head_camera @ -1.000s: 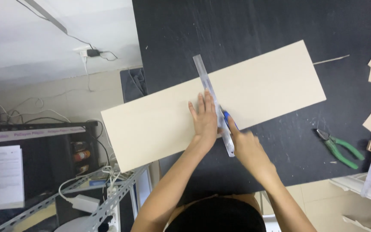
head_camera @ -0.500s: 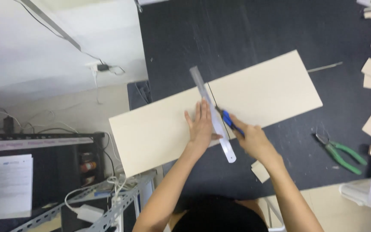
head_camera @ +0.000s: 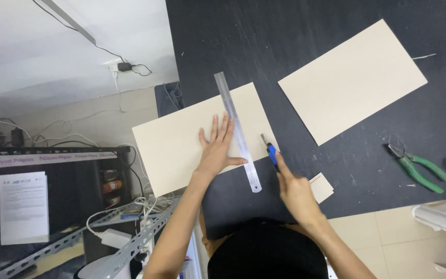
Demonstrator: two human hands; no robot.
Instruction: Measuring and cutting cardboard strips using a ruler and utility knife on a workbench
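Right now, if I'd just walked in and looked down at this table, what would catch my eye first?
Two pale boards on the dark table: one board under the flat left hand, the other board lying apart at upper right. A metal ruler lies along the near board's right edge, beside the left hand's fingers, while the right hand holds a blue knife. Green-handled pliers rest at far right.

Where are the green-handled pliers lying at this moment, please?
In the head view, the green-handled pliers lie on the dark tabletop at the far right, below the separated beige board and well right of the right hand, untouched.
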